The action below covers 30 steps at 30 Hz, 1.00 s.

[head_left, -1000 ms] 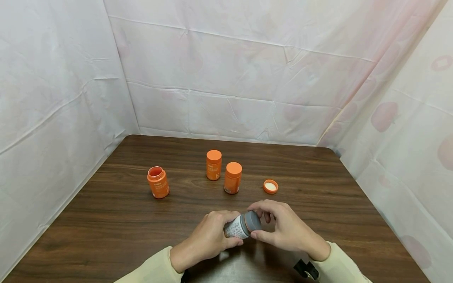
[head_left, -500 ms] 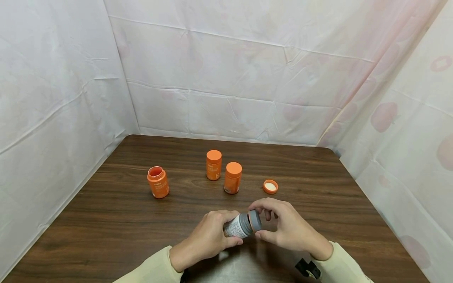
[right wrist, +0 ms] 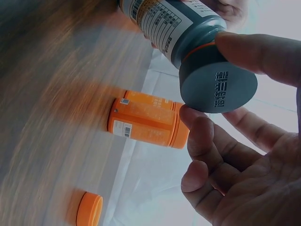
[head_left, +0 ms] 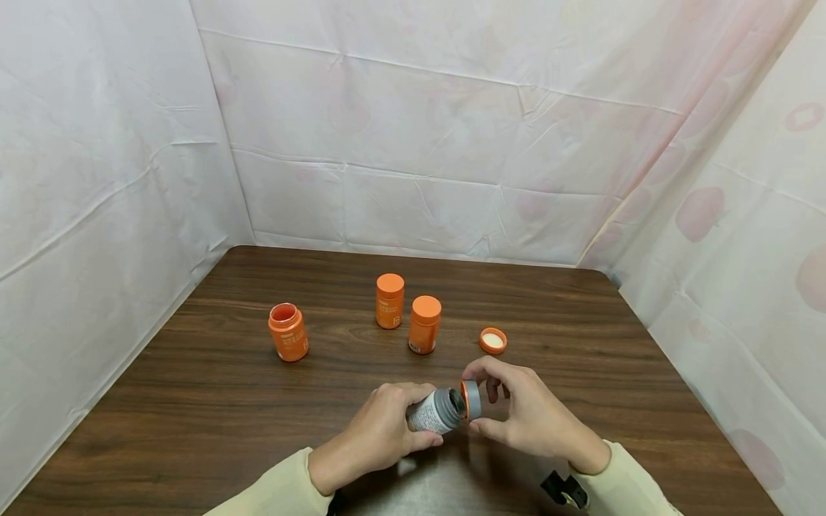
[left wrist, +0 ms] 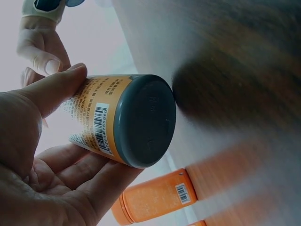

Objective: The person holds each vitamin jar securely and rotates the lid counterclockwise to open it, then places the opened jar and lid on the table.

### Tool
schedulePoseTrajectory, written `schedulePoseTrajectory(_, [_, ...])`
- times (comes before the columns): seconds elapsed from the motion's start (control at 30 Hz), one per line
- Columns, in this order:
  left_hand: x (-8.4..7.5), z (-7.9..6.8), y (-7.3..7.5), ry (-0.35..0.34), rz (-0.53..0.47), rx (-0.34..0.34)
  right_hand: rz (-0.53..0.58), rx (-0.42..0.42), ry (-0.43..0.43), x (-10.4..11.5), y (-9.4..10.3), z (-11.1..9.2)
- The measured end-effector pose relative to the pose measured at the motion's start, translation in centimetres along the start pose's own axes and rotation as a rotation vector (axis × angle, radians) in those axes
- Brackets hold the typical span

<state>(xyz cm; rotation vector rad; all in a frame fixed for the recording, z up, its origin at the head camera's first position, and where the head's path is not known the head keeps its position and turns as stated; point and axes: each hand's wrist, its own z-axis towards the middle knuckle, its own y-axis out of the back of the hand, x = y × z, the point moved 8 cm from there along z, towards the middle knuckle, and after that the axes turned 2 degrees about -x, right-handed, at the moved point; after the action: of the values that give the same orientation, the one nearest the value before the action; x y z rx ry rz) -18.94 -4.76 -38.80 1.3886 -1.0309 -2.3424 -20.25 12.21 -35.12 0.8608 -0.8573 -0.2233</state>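
My left hand (head_left: 382,424) grips a grey bottle (head_left: 434,413) with a white and orange label, tilted so its mouth points to the right. In the left wrist view the bottle's round base (left wrist: 146,121) faces the camera. The thumb and fingers of my right hand (head_left: 525,410) pinch a grey cap (head_left: 473,399) with an orange inner rim. It is off the bottle's threads, right beside the mouth, whose dark opening shows. Embossed characters mark the cap's top in the right wrist view.
An uncapped orange bottle (head_left: 290,335) stands at the left of the brown table (head_left: 213,401). Two capped orange bottles, one behind (head_left: 390,301) and one nearer (head_left: 424,325), stand at the centre. To their right lies an upturned orange cap (head_left: 493,340) with a white liner.
The grey cap has come off the bottle and moved slightly right with my right hand, baring the mouth. My left hand and the bottle have hardly moved.
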Motion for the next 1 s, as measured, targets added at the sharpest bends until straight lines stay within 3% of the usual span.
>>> schedulePoseTrajectory(0.67, [0.2, 0.1, 0.7, -0.002, 0.020, -0.023, -0.011, 0.003, -0.033, -0.8, 0.2, -0.2])
schedulePoseTrajectory(1.0, [0.3, 0.2, 1.2, 0.007, 0.023, -0.035, -0.047, -0.062, -0.060, -1.3, 0.9, -0.4])
